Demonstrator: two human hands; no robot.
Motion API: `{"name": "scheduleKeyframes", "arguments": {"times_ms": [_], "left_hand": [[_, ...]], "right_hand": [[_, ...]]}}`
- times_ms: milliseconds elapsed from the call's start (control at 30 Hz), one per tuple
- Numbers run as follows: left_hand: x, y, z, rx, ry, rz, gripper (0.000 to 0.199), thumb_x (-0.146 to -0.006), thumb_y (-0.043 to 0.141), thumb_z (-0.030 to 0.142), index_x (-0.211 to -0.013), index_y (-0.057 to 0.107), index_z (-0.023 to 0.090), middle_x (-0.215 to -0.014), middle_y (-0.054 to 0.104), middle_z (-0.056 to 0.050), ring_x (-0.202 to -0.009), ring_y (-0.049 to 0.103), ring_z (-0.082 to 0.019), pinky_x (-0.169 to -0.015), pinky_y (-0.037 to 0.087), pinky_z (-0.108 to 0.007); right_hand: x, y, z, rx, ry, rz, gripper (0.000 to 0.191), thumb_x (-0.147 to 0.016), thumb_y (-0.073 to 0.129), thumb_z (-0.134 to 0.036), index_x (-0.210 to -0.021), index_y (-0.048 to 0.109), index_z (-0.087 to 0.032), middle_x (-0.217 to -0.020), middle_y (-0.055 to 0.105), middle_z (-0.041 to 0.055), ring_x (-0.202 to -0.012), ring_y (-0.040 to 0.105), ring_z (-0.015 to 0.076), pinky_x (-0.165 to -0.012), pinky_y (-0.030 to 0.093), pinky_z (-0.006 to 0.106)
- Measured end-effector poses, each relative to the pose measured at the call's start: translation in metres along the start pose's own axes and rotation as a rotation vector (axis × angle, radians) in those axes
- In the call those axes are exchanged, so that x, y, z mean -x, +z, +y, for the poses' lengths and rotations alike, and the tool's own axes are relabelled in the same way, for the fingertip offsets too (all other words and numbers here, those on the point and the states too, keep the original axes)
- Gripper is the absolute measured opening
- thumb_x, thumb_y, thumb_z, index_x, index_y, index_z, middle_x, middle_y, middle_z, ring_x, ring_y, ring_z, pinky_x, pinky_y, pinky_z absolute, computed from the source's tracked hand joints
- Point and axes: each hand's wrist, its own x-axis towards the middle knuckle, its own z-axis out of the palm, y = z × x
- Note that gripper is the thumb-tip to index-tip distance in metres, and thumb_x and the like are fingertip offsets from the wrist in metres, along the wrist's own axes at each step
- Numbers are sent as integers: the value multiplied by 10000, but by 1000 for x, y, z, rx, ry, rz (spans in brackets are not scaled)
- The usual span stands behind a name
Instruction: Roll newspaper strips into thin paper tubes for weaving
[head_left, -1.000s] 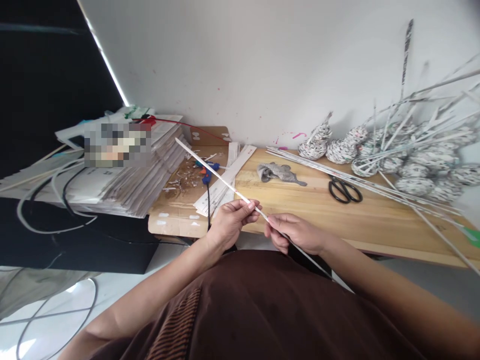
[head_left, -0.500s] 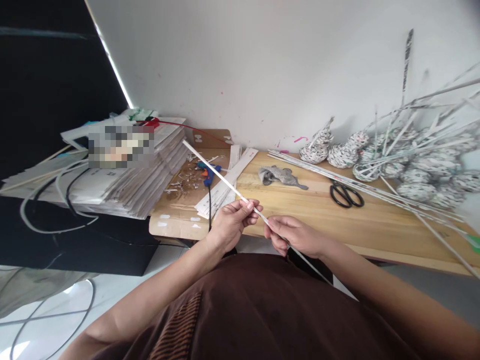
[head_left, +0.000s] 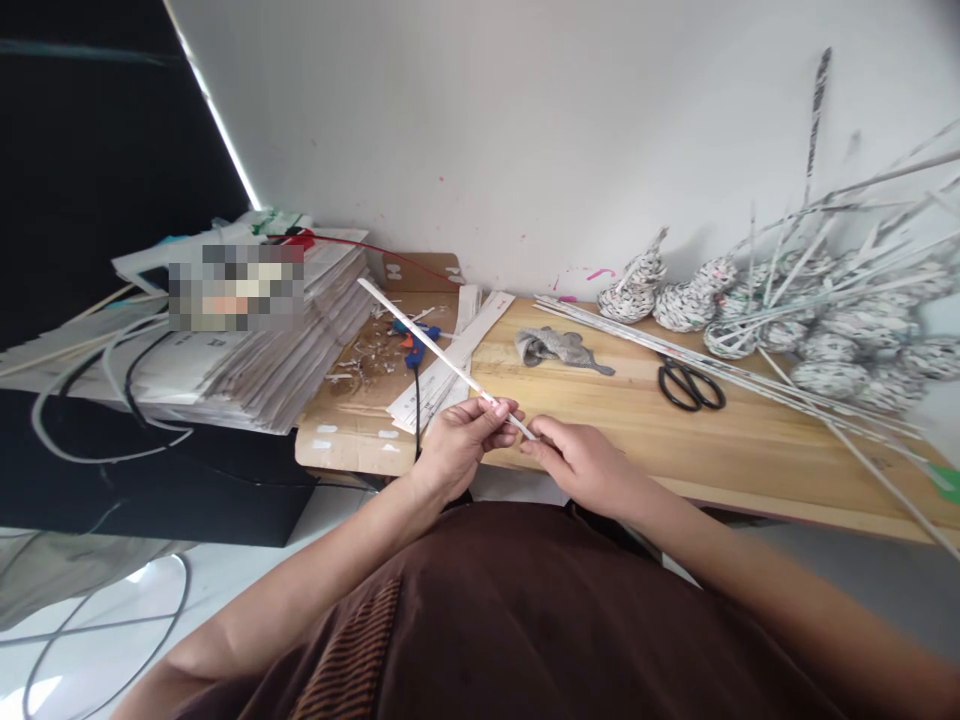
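Observation:
A slim white rolled paper tube (head_left: pixel 420 338) slants from the upper left down to my two hands. My left hand (head_left: pixel 469 445) is closed round its lower part, with the thumb pressed on top. At the tube's near end, my right hand (head_left: pixel 589 465) pinches it between thumb and fingers, a short way from the left. What lies inside the right palm is hidden. Beyond the tube, flat printed paper strips (head_left: pixel 484 335) lie on the wooden table (head_left: pixel 570 430). A blue glue gun (head_left: pixel 415 350) rests beside them, among paper scraps.
A tall stack of paper (head_left: pixel 277 350) stands at the left. A grey glove or cloth (head_left: pixel 559 350) and black-handled scissors (head_left: pixel 691 385) lie on the table. Several woven paper shapes (head_left: pixel 832 320) and long paper tubes (head_left: pixel 645 340) crowd the right. A cable (head_left: pixel 418 410) hangs over the front edge.
My right hand has turned over the tube's near end. The thin length that stuck out below that hand toward the lower right no longer shows. My left hand keeps its hold.

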Motion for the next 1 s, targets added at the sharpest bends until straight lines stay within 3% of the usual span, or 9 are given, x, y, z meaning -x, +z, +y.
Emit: {"name": "scheduleKeyframes", "arguments": {"times_ms": [100, 233, 300, 467, 533, 667, 733, 933, 1000], "left_hand": [[-1, -2, 2, 9, 31, -6, 236, -715, 790, 262, -856, 714, 89, -835, 708, -67, -606, 611, -61, -581, 509, -155], [1, -2, 4, 42, 4, -45, 223, -728, 781, 267, -830, 702, 85, -802, 700, -65, -583, 586, -52, -551, 490, -143], [1, -1, 3, 59, -7, -49, 232, -720, 788, 263, -843, 698, 88, -801, 699, -62, -589, 590, -57, -554, 494, -148], [0, -1, 1, 72, 18, -18, 242, -691, 807, 234, -849, 692, 91, -795, 706, -60, -582, 601, -60, -556, 502, -152], [0, -1, 0, 75, 14, -8, 239, -685, 810, 238, -826, 691, 86, -785, 707, -59, -576, 604, -59, -558, 506, -153], [2, 0, -1, 81, -2, -11, 237, -688, 809, 253, -807, 688, 87, -773, 705, -53, -568, 601, -54, -563, 509, -150], [2, 0, 0, 81, 3, -7, 222, -701, 800, 251, -805, 685, 92, -787, 705, -51, -583, 603, -53, -580, 513, -150], [0, -1, 2, 24, 10, -25, 221, -704, 796, 245, -827, 691, 94, -805, 707, -58, -595, 616, -68, -593, 520, -177], [1, -1, 2, 18, 22, -23, 218, -717, 786, 250, -840, 698, 94, -826, 711, -66, -603, 618, -69, -596, 517, -178]], "right_hand": [[1, -1, -4, 128, -44, 52, 284, -955, 424, -439, -863, 545, -199, -770, 613, 48, -709, 565, 177, -668, 389, 299], [2, -2, 1, -474, 138, -324, 410, -973, 301, -529, -761, 448, -210, -464, 308, -83, -428, 416, 123, -510, 381, 262], [2, -2, 3, -631, 177, -406, 419, -962, 307, -561, -765, 430, -213, -455, 248, -105, -397, 377, 113, -486, 375, 255], [1, 2, -4, -191, 82, -45, 357, -897, 521, -539, -810, 507, -193, -628, 501, -35, -565, 473, 110, -562, 371, 242], [0, 4, -6, -230, 95, -31, 365, -918, 483, -535, -791, 504, -193, -595, 486, -39, -547, 466, 111, -550, 370, 243], [-1, 4, 1, -763, 182, -356, 373, -949, 400, -521, -748, 429, -208, -440, 272, -105, -397, 358, 100, -462, 345, 234], [-1, 3, 3, -858, 192, -407, 365, -952, 385, -518, -766, 437, -208, -433, 239, -113, -382, 342, 100, -455, 345, 236], [0, 0, -11, -45, 18, -12, 291, -925, 492, -487, -899, 546, -202, -733, 604, 24, -661, 550, 157, -622, 394, 275], [0, 1, -13, 33, -9, 37, 290, -944, 459, -465, -863, 546, -200, -750, 603, 34, -680, 550, 160, -635, 388, 278]]}}
